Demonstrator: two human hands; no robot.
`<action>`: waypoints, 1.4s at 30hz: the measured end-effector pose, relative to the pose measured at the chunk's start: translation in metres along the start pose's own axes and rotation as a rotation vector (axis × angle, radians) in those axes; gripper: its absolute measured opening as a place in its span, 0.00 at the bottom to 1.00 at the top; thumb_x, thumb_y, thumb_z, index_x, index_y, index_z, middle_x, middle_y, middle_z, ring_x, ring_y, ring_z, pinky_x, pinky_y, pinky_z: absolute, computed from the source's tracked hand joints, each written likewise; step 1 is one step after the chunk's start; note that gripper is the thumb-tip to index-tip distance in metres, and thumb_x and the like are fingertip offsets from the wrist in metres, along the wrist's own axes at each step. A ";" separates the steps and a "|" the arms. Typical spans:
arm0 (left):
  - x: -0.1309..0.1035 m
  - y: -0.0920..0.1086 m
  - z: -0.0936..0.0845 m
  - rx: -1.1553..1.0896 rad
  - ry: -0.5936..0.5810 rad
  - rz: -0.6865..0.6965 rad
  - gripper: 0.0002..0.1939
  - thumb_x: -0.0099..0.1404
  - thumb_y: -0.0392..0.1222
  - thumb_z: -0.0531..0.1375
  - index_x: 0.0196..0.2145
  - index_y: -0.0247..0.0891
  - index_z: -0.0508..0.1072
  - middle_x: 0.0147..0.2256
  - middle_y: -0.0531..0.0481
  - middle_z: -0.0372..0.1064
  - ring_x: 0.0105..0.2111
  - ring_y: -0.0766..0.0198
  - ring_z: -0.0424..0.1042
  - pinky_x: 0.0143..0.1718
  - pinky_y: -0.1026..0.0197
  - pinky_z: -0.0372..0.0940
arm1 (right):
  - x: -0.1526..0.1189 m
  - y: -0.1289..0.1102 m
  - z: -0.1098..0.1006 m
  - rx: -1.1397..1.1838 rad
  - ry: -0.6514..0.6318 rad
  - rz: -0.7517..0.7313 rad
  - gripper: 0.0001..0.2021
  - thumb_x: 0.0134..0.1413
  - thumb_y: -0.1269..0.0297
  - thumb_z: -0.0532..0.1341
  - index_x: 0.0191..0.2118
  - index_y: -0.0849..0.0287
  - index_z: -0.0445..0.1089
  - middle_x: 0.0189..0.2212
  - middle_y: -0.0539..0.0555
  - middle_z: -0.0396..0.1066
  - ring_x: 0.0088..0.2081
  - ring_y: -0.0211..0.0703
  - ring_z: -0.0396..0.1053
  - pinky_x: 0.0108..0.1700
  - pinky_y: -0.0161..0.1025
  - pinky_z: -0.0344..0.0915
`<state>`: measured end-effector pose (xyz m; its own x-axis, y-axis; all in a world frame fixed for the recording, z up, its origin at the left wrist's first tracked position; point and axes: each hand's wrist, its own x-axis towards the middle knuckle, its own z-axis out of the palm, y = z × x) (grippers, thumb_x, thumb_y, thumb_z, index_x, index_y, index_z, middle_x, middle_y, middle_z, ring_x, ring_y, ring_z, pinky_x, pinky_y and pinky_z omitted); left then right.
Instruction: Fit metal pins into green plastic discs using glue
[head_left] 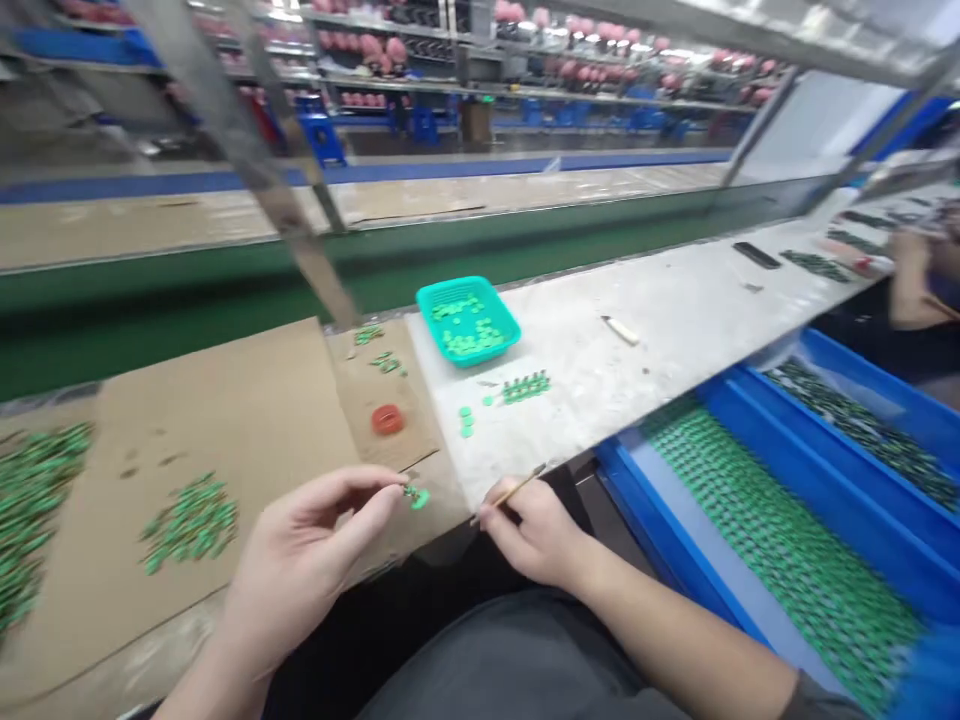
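Observation:
Between the thumb and forefinger of my left hand (307,550) is a small green part (417,496), pinched over the cardboard's front edge. My right hand (529,525) is closed round a thin brush-like stick (517,490), near the front edge of the table. Just beyond the hands lies a red-orange ring-shaped dish (387,420). A few flat green discs (466,422) lie on the white surface, beside a tight row of green pieces with dark tips (526,387). Further back, a turquoise basket (504,345) holds loose green discs.
Cardboard (270,400) on the left carries a small pile of green pieces (191,523) and a larger heap (37,500). A white-handled tool (621,331) lies on the table. At right are blue trays (720,400) of green parts. Another person's arm (911,280) shows far right.

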<state>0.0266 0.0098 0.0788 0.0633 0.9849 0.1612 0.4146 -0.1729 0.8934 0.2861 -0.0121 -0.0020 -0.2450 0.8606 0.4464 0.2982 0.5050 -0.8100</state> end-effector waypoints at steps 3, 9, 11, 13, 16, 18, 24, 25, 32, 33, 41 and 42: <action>0.028 -0.005 0.047 0.125 -0.050 0.152 0.13 0.69 0.57 0.69 0.36 0.46 0.87 0.32 0.53 0.84 0.28 0.63 0.79 0.32 0.65 0.72 | -0.022 0.001 -0.022 -0.063 0.054 0.008 0.15 0.79 0.59 0.60 0.37 0.54 0.76 0.31 0.54 0.82 0.34 0.44 0.81 0.42 0.38 0.77; 0.085 0.017 0.150 0.253 -0.133 0.348 0.15 0.72 0.52 0.62 0.40 0.46 0.87 0.40 0.47 0.81 0.41 0.56 0.77 0.47 0.54 0.73 | -0.056 0.010 -0.060 -0.124 0.178 0.114 0.14 0.80 0.61 0.61 0.36 0.55 0.75 0.32 0.54 0.81 0.35 0.45 0.79 0.42 0.40 0.75; 0.100 0.025 0.174 0.334 -0.087 0.384 0.14 0.73 0.50 0.62 0.41 0.46 0.88 0.42 0.44 0.76 0.46 0.52 0.74 0.54 0.49 0.70 | -0.064 0.013 -0.068 -0.127 0.196 0.139 0.15 0.80 0.60 0.60 0.36 0.55 0.75 0.32 0.54 0.80 0.34 0.45 0.79 0.41 0.40 0.74; 0.109 0.031 0.193 0.414 -0.052 0.395 0.13 0.73 0.48 0.62 0.40 0.46 0.89 0.42 0.42 0.72 0.47 0.49 0.70 0.54 0.45 0.67 | -0.071 0.014 -0.074 -0.128 0.205 0.159 0.17 0.81 0.58 0.60 0.36 0.55 0.74 0.32 0.54 0.80 0.34 0.46 0.79 0.41 0.41 0.73; 0.112 0.033 0.211 0.500 -0.041 0.390 0.14 0.74 0.47 0.62 0.40 0.45 0.89 0.44 0.40 0.71 0.48 0.47 0.68 0.53 0.44 0.64 | -0.080 0.016 -0.083 -0.125 0.215 0.190 0.18 0.81 0.56 0.59 0.35 0.55 0.74 0.32 0.55 0.81 0.34 0.46 0.79 0.41 0.42 0.73; 0.110 0.034 0.216 0.534 -0.041 0.380 0.15 0.74 0.48 0.61 0.41 0.46 0.89 0.44 0.40 0.72 0.48 0.46 0.69 0.53 0.44 0.64 | -0.084 0.017 -0.088 -0.121 0.225 0.208 0.18 0.81 0.56 0.59 0.35 0.54 0.74 0.32 0.55 0.80 0.34 0.46 0.79 0.41 0.42 0.73; 0.119 0.040 0.161 0.593 -0.013 0.262 0.26 0.80 0.56 0.52 0.56 0.42 0.86 0.42 0.43 0.78 0.45 0.50 0.75 0.50 0.50 0.69 | -0.089 0.014 -0.101 -0.049 0.267 0.261 0.15 0.79 0.58 0.60 0.36 0.53 0.74 0.33 0.54 0.80 0.35 0.46 0.79 0.43 0.42 0.74; 0.122 0.041 0.145 0.617 -0.026 0.222 0.27 0.79 0.56 0.52 0.58 0.41 0.84 0.39 0.44 0.78 0.41 0.52 0.75 0.46 0.52 0.69 | -0.089 0.013 -0.102 -0.026 0.275 0.276 0.15 0.80 0.58 0.60 0.37 0.53 0.74 0.33 0.54 0.80 0.36 0.46 0.79 0.43 0.43 0.75; 0.131 0.028 0.106 0.822 -0.320 0.075 0.11 0.73 0.49 0.67 0.46 0.41 0.85 0.46 0.46 0.82 0.43 0.56 0.78 0.49 0.52 0.73 | -0.076 0.002 -0.094 0.180 0.241 0.367 0.17 0.84 0.56 0.52 0.51 0.55 0.78 0.40 0.56 0.84 0.41 0.45 0.83 0.46 0.42 0.79; 0.131 0.025 0.111 0.839 -0.338 0.074 0.13 0.75 0.51 0.67 0.48 0.40 0.83 0.49 0.46 0.81 0.46 0.56 0.78 0.53 0.50 0.74 | -0.073 -0.001 -0.092 0.200 0.224 0.376 0.18 0.85 0.55 0.51 0.52 0.55 0.77 0.35 0.53 0.81 0.36 0.43 0.80 0.42 0.41 0.78; 0.130 0.023 0.128 0.792 -0.390 0.046 0.15 0.78 0.53 0.67 0.48 0.38 0.80 0.50 0.45 0.80 0.52 0.55 0.79 0.60 0.44 0.76 | -0.067 -0.020 -0.090 0.333 0.300 0.442 0.21 0.84 0.50 0.55 0.70 0.51 0.67 0.27 0.44 0.67 0.28 0.40 0.65 0.32 0.38 0.65; 0.124 0.024 0.119 0.756 -0.401 0.040 0.14 0.78 0.52 0.66 0.47 0.38 0.80 0.48 0.46 0.81 0.50 0.56 0.80 0.58 0.46 0.76 | -0.067 -0.022 -0.090 0.360 0.298 0.436 0.23 0.84 0.51 0.55 0.74 0.49 0.63 0.27 0.44 0.71 0.26 0.40 0.66 0.32 0.38 0.67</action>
<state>0.1528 0.1290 0.0700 0.3475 0.9322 -0.1010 0.8901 -0.2942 0.3480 0.3790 -0.0751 0.0203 0.1111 0.9896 0.0912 -0.0283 0.0948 -0.9951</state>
